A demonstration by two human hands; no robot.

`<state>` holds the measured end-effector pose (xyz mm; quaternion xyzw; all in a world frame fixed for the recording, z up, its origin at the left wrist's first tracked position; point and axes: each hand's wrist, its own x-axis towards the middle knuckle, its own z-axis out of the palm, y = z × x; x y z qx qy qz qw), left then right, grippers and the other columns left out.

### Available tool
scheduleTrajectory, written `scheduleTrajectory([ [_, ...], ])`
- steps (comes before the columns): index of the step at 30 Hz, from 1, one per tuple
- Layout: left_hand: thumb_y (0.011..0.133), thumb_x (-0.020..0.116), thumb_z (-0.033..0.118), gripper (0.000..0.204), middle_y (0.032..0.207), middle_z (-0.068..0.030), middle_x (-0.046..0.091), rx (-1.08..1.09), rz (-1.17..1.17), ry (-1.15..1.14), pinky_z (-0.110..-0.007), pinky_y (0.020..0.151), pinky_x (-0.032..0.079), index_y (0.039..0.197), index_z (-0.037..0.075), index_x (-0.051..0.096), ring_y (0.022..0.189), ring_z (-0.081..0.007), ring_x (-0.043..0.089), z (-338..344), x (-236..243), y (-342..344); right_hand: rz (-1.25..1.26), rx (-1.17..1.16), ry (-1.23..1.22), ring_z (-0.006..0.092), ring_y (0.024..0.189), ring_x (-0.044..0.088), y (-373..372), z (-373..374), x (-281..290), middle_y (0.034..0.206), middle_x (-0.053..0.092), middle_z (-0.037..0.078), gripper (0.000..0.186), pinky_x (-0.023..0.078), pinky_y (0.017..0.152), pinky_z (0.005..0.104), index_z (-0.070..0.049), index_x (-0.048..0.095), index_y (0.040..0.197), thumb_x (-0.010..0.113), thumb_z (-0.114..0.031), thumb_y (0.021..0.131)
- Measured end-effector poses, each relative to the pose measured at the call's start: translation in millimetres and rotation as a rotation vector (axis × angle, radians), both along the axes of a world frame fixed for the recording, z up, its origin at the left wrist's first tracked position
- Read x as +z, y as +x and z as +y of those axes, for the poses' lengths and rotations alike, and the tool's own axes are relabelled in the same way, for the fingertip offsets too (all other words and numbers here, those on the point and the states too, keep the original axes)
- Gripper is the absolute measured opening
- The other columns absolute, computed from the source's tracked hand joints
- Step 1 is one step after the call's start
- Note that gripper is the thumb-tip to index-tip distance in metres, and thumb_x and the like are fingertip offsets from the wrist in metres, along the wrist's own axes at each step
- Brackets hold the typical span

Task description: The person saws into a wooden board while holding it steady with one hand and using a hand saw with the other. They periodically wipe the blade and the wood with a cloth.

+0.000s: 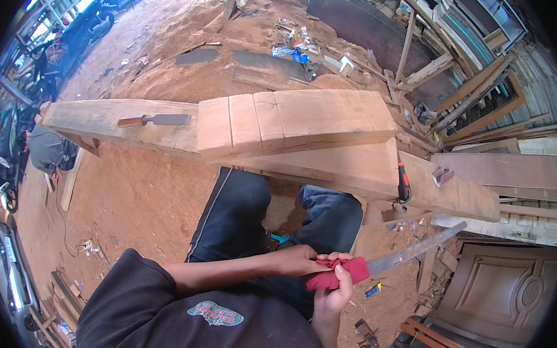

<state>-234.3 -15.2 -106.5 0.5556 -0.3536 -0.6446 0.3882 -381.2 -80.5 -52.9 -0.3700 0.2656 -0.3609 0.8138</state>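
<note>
A long, flat, grey metal blade (414,248) points up and to the right from my lap. Around its near end lies a folded red cloth (333,276). My left hand (300,261) has its fingers closed on the cloth's left side. Below it, my right hand (335,297) grips the same cloth, thumb over the front. What the cloth covers is hidden. Beyond my knees, a thick wooden block (294,125) with lines across it rests on a long wooden beam (116,119). On the beam's left part lies a chisel (154,120) with a wooden handle.
A tool with a red and black handle (404,183) stands against the beam on the right, near a small metal piece (443,177). A carved wooden panel (507,290) leans at lower right. Sawdust covers the ground (143,197), and motorcycles (96,22) stand at far left.
</note>
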Motion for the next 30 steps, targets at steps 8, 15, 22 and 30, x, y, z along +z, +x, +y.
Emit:
scheduleTrajectory([
  [8,0.107,0.075,0.036,0.035,0.086,-0.0111,0.078,0.285,-0.387,-0.295,-0.035,0.069,0.056,0.106,0.001,0.077,0.078,-0.0164,0.072,71.5,99.4,79.0,-0.054,-0.032,0.079,0.0195,0.081,0.059,-16.7,3.0,21.1,0.091,0.06,0.007,0.016,0.05,0.072,0.0382,-0.008,0.057,0.119,0.06,-0.016,0.106],
  [15,0.104,0.077,0.03,0.029,0.094,-0.01,0.075,0.625,-0.865,-0.393,-0.035,0.079,0.056,0.111,0.001,0.074,0.085,-0.0185,0.07,108.0,171.5,152.3,0.185,0.118,-0.057,0.0191,0.069,0.068,-31.8,27.6,49.6,0.083,0.066,0.009,0.011,0.056,0.063,0.0342,-0.001,0.065,0.11,0.066,-0.011,0.106],
  [22,0.084,0.081,0.072,0.104,0.156,-0.0234,0.058,0.475,-1.516,-0.211,-0.054,0.126,0.034,0.158,0.004,0.053,0.152,-0.0426,0.046,70.7,154.6,223.8,0.421,0.379,-0.21,0.0146,0.064,0.066,-26.9,35.7,67.6,0.079,0.069,0.007,0.044,0.055,0.061,0.0303,0.004,0.072,0.106,0.054,-0.034,0.118],
  [30,0.071,0.085,0.079,0.128,0.17,-0.0216,0.044,0.349,-1.561,-0.033,-0.055,0.131,0.029,0.168,0.006,0.042,0.159,-0.0444,0.035,52.0,121.2,243.1,0.593,0.4,-0.244,0.0186,0.06,0.066,-38.6,22.2,53.8,0.074,0.069,0.01,0.072,0.055,0.061,0.0317,0.003,0.073,0.104,0.032,-0.054,0.12],
])
